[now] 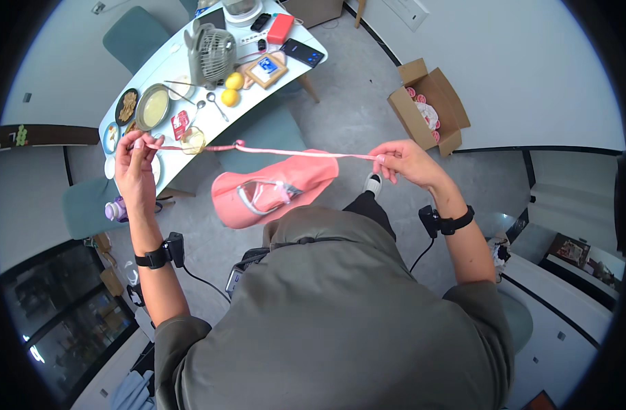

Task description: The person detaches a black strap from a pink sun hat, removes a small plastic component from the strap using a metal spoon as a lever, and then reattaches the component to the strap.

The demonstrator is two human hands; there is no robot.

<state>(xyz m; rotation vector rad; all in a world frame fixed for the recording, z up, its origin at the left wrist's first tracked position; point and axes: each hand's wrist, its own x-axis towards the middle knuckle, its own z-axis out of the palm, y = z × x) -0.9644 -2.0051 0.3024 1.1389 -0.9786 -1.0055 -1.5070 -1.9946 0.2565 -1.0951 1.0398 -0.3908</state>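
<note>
A long thin pink strap (292, 152) stretches nearly straight between my two hands, with a small knot left of its middle. My left hand (136, 167) pinches its left end, held over the table's near left side. On the other end, the fingers of my right hand (410, 164) are closed, out over the floor. Beneath the strap hangs a pink apron-like piece (313, 172) with a grey and whitish design or pocket on its front. Where the strap joins it cannot be made out. Both wrists wear black bands with small black devices.
On the white table (258, 102) are a grey fan (212, 55), a pot of pale liquid (153, 107), yellow lemons (229, 98), spoons and plates of food. A teal chair (265, 133) stands at its near side. An open cardboard box (408, 109) sits on the floor by the wall.
</note>
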